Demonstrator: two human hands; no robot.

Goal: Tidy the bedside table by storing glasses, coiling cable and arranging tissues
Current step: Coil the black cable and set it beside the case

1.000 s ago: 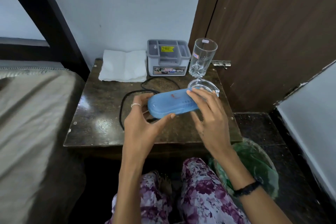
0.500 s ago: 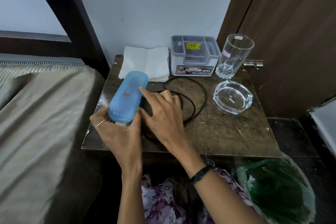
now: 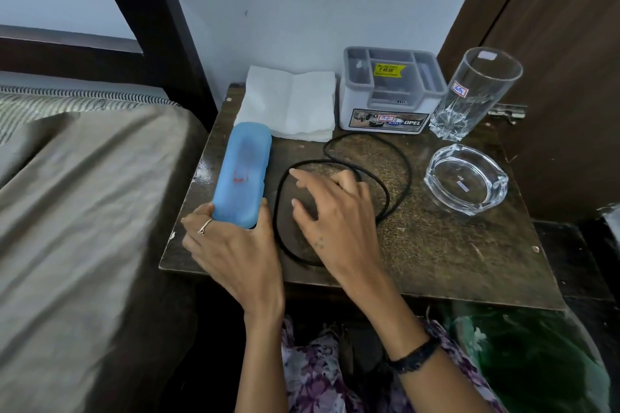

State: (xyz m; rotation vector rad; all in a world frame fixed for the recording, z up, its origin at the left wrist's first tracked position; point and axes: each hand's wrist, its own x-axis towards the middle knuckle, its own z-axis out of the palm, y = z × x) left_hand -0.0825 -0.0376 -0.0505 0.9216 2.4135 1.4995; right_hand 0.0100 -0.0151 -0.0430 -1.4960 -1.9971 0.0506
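On table (image 3: 436,261): one cable (image 3: 399,157), one case (image 3: 243,174).

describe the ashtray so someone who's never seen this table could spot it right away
Start at the dark wooden bedside table beside the bed and go to its right side. In front of the tall clear drinking glass sits a low, wide, clear glass ashtray; unlike the upright tumbler, it is squat with a thick notched rim.

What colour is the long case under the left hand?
The case is light blue with a small red mark, as the head view shows.
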